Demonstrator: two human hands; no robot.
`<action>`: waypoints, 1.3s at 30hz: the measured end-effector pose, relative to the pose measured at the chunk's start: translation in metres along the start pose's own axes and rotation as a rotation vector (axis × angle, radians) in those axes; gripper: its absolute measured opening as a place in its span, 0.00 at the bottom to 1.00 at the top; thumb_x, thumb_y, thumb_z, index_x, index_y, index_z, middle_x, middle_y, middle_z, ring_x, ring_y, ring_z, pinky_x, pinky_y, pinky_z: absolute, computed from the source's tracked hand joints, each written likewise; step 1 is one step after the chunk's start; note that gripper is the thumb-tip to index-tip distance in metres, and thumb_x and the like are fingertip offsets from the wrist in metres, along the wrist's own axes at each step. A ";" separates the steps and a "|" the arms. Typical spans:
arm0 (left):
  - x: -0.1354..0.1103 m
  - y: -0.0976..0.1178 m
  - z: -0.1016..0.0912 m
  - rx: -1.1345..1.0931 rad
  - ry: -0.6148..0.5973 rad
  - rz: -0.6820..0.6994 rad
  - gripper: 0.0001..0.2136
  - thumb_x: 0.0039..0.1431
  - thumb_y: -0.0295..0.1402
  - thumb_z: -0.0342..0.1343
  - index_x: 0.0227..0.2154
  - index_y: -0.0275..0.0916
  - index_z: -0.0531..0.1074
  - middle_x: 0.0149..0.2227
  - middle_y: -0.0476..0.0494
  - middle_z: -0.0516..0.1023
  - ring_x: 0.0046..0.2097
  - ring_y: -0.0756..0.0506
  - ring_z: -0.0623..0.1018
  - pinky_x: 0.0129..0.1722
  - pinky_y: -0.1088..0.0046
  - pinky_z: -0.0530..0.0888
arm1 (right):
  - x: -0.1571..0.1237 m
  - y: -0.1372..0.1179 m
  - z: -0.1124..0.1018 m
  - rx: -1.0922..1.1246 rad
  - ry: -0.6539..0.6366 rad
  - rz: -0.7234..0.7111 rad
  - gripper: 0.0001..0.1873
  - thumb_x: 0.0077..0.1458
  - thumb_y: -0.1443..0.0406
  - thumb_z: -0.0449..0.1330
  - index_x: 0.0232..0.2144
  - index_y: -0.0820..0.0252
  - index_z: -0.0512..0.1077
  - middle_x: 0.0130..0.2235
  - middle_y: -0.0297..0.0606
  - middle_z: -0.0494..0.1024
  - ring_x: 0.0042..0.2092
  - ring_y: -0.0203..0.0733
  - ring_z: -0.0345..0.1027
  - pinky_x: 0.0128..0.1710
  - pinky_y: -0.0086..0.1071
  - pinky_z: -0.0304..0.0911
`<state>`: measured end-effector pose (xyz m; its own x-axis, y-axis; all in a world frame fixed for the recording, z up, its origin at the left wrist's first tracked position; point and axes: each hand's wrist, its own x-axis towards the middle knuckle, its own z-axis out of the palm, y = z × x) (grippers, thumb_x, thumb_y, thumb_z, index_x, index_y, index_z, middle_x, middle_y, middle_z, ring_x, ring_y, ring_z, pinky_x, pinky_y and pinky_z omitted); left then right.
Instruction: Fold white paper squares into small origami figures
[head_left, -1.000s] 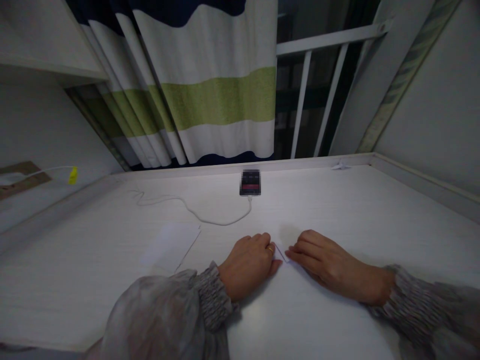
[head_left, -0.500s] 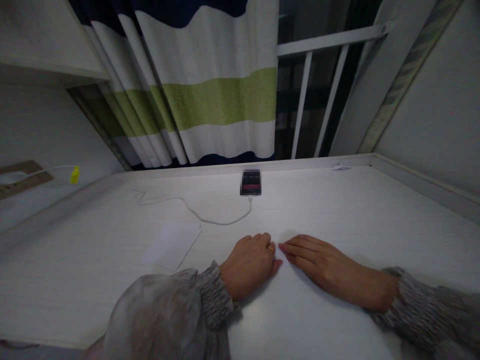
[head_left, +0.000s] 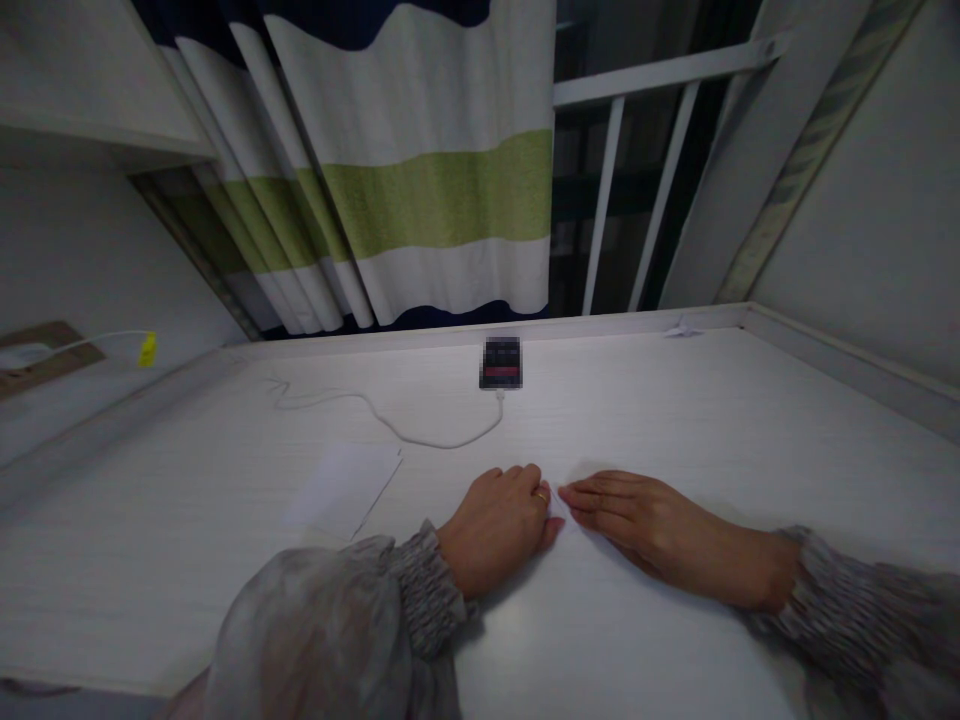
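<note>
A small piece of white folded paper (head_left: 557, 506) lies on the white tabletop, mostly covered by my fingers. My left hand (head_left: 501, 530), with a gold ring on one finger, is curled over its left side, thumb stretched along the near edge. From the right, my right hand (head_left: 637, 515) pinches or presses the paper's other edge with its fingertips held together. Exactly how the paper is folded is hidden. Further left lie white paper sheets (head_left: 345, 488), apart from both hands.
A phone-like device (head_left: 501, 363), its screen blurred, lies at the back with a white cable (head_left: 442, 446) curving left. A small folded white paper piece (head_left: 682, 328) rests by the back ledge. Behind hangs a striped curtain (head_left: 442, 200) beside a white window railing (head_left: 667, 80).
Both hands stay almost in place on the paper. My right hand has shifted very slightly, and a little more of the paper shows between the hands.
</note>
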<state>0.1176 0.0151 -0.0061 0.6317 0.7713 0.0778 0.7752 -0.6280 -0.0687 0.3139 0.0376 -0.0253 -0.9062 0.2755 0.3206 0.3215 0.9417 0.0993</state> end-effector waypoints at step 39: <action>-0.001 -0.001 0.006 -0.028 0.055 0.000 0.10 0.57 0.35 0.47 0.40 0.36 0.63 0.36 0.45 0.68 0.36 0.45 0.70 0.32 0.68 0.68 | 0.001 0.000 -0.010 0.052 -0.091 -0.028 0.16 0.56 0.73 0.47 0.45 0.69 0.68 0.48 0.44 0.72 0.51 0.45 0.62 0.52 0.40 0.59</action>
<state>0.1163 0.0150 -0.0124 0.6301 0.7651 0.1324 0.7747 -0.6310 -0.0411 0.3154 0.0362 -0.0152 -0.9366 0.2633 0.2313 0.2833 0.9573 0.0573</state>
